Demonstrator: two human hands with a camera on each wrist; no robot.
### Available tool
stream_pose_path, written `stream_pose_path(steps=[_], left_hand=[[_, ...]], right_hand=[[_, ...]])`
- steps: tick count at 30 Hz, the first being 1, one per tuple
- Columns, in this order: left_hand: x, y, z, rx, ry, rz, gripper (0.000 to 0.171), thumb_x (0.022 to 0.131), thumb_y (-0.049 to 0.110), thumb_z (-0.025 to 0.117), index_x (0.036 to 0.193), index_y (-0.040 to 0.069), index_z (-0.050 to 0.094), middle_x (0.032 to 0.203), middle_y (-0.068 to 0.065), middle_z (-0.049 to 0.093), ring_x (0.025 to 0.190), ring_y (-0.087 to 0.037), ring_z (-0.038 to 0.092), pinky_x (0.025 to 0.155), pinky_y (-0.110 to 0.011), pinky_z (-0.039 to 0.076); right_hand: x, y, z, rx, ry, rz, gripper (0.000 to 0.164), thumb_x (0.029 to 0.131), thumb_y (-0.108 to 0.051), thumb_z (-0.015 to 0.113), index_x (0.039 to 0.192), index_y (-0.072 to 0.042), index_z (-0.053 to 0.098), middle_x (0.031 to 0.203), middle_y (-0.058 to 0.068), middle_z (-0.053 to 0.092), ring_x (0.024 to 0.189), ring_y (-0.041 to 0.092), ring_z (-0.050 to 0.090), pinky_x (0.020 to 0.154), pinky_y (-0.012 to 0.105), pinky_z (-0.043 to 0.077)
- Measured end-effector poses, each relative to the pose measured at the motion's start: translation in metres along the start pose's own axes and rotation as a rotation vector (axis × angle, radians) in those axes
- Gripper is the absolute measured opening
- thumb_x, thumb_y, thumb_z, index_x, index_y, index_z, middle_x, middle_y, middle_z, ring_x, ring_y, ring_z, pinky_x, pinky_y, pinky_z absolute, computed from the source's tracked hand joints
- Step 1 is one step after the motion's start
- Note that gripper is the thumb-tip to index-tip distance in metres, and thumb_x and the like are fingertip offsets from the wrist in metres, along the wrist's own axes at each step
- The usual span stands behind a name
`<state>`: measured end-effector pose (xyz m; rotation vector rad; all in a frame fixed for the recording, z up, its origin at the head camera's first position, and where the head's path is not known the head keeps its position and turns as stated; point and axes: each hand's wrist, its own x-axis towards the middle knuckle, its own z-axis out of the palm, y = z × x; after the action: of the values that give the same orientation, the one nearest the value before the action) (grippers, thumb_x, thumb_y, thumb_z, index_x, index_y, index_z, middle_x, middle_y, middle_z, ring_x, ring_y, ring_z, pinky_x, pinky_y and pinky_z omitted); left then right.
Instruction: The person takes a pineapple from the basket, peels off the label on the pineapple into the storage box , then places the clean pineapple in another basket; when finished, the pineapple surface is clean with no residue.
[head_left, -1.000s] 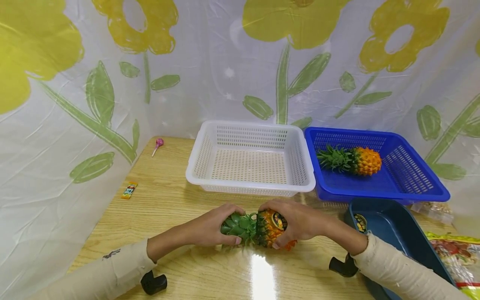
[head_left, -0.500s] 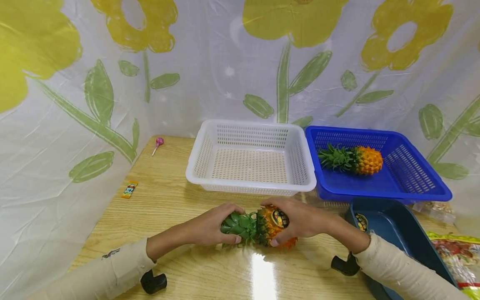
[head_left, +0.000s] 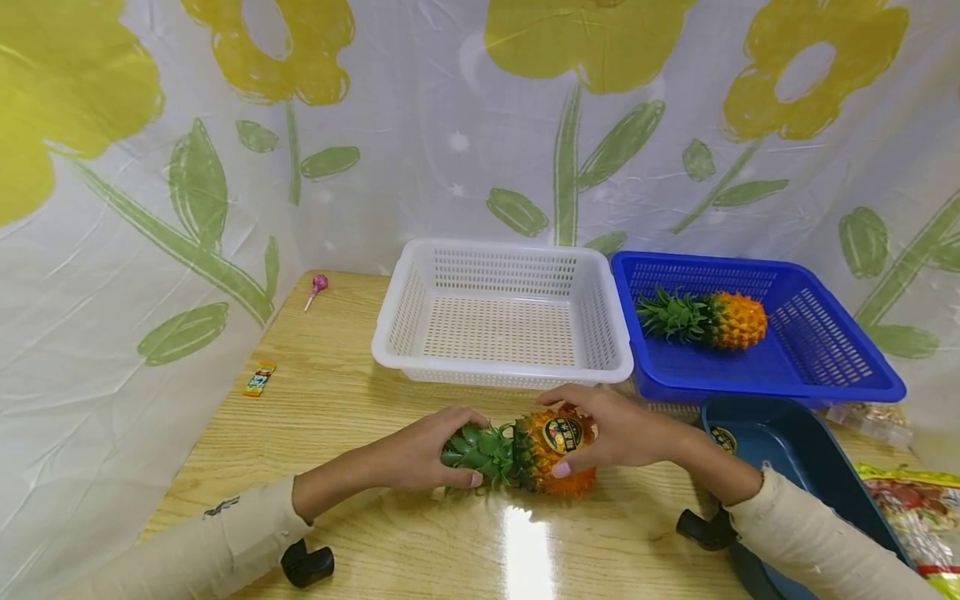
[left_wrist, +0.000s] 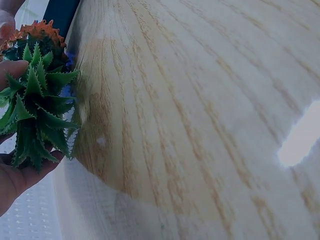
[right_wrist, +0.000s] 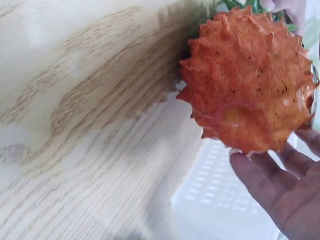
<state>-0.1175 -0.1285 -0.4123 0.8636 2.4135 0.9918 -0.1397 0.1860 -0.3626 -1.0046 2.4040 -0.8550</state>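
On the wooden table in front of me lies a toy-like pineapple (head_left: pixel 536 454), its green crown to the left and its spiky orange body, with a round black label, to the right. My left hand (head_left: pixel 420 454) grips the crown between thumb and fingers; the left wrist view shows the spiny leaves (left_wrist: pixel 37 110) between them. My right hand (head_left: pixel 630 425) is spread loosely around the right end of the body. In the right wrist view its fingertips are right at the orange base (right_wrist: pixel 245 85), with the palm apart from it.
Behind the hands stand a white basket (head_left: pixel 502 377) and a blue basket (head_left: pixel 765 392) holding another pineapple (head_left: pixel 738 321). A dark teal bin (head_left: pixel 783 425) is under the right forearm, beside a colourful packet (head_left: pixel 915 517). At left lie a lollipop (head_left: pixel 318 284) and a small wrapper (head_left: pixel 259 379).
My right hand has slid to the right along the pineapple and loosened, uncovering more of the orange body and label. The left hand and the pineapple have stayed in place.
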Motion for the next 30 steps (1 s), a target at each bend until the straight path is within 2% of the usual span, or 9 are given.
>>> stream_pose_path(steps=[4,9,14,20,30], left_hand=[[0.000,0.000,0.000,-0.005,-0.005,0.000,0.062,0.089,0.042,0.075,0.138,0.015,0.050,0.138,-0.006,0.051,0.111,-0.017,0.054,0.091,-0.035,0.049],[-0.001,0.000,-0.001,-0.017,-0.009,-0.013,0.062,0.089,0.042,0.076,0.139,0.017,0.050,0.139,-0.004,0.050,0.111,-0.015,0.054,0.091,-0.033,0.049],[-0.002,0.000,-0.001,-0.016,-0.007,-0.012,0.062,0.089,0.042,0.076,0.139,0.018,0.050,0.141,-0.004,0.049,0.113,-0.016,0.054,0.092,-0.035,0.049],[-0.002,0.000,-0.001,-0.015,-0.009,-0.016,0.062,0.089,0.042,0.076,0.140,0.018,0.049,0.142,-0.004,0.049,0.114,-0.016,0.054,0.094,-0.037,0.048],[-0.002,0.001,-0.001,-0.017,-0.009,-0.014,0.063,0.088,0.042,0.076,0.139,0.018,0.050,0.143,-0.004,0.049,0.112,-0.016,0.054,0.093,-0.035,0.049]], right_hand=[[-0.002,0.002,-0.003,0.049,0.022,0.020,0.072,0.086,-0.050,0.076,0.144,-0.018,0.050,0.141,0.007,0.056,0.120,0.026,0.058,0.092,0.043,0.052],[-0.005,0.003,-0.005,0.094,0.055,0.056,0.063,0.088,-0.042,0.077,0.139,-0.013,0.055,0.135,0.008,0.060,0.119,0.028,0.060,0.092,0.048,0.052],[-0.009,0.005,-0.008,0.075,0.087,0.079,0.055,0.087,-0.043,0.077,0.133,-0.017,0.059,0.128,0.002,0.064,0.115,0.025,0.062,0.089,0.043,0.054],[-0.012,0.008,-0.009,0.058,0.117,0.091,0.049,0.089,-0.045,0.075,0.126,-0.015,0.063,0.126,0.001,0.064,0.111,0.023,0.062,0.085,0.040,0.055],[-0.015,0.007,-0.008,0.042,0.161,0.081,0.039,0.088,-0.045,0.075,0.116,-0.019,0.066,0.123,0.002,0.067,0.107,0.021,0.063,0.080,0.035,0.056]])
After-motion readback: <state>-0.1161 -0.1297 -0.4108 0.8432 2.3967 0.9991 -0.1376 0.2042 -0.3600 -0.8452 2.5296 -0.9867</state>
